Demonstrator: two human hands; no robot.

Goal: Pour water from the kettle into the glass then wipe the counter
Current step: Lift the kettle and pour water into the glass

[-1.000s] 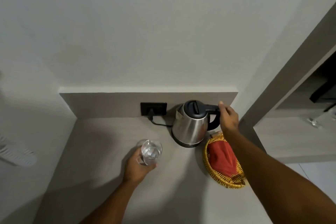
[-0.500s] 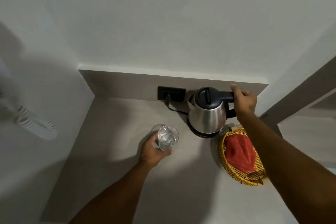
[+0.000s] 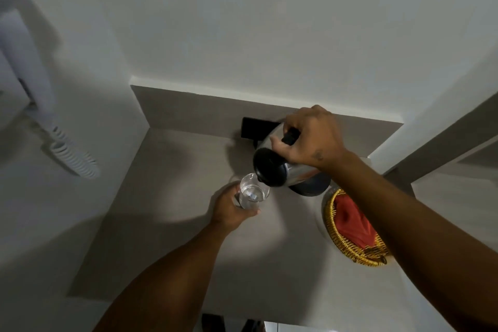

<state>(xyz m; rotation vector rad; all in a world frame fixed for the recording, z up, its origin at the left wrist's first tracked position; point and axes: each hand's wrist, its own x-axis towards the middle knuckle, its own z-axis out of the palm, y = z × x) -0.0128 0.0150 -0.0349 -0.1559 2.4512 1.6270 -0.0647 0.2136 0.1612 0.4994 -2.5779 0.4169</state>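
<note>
My right hand (image 3: 310,137) grips the black handle of the steel kettle (image 3: 275,167), which is lifted off its dark base (image 3: 310,187) and tipped left, its black lid and spout over the rim of the clear glass (image 3: 252,194). My left hand (image 3: 229,209) is wrapped around the glass, holding it on the grey counter (image 3: 172,197). Some water shows in the glass. A red cloth (image 3: 353,224) lies in a woven yellow basket (image 3: 350,250) to the right, partly hidden by my right forearm.
A black wall socket (image 3: 256,127) sits on the backsplash behind the kettle. A white hair dryer with a coiled cord (image 3: 72,159) hangs on the left wall. Walls close the counter at the left and back; its front edge runs along the bottom.
My right hand has lifted the kettle off its base and tipped it left over the glass. My left hand keeps hold of the glass. The view has shifted down and left.
</note>
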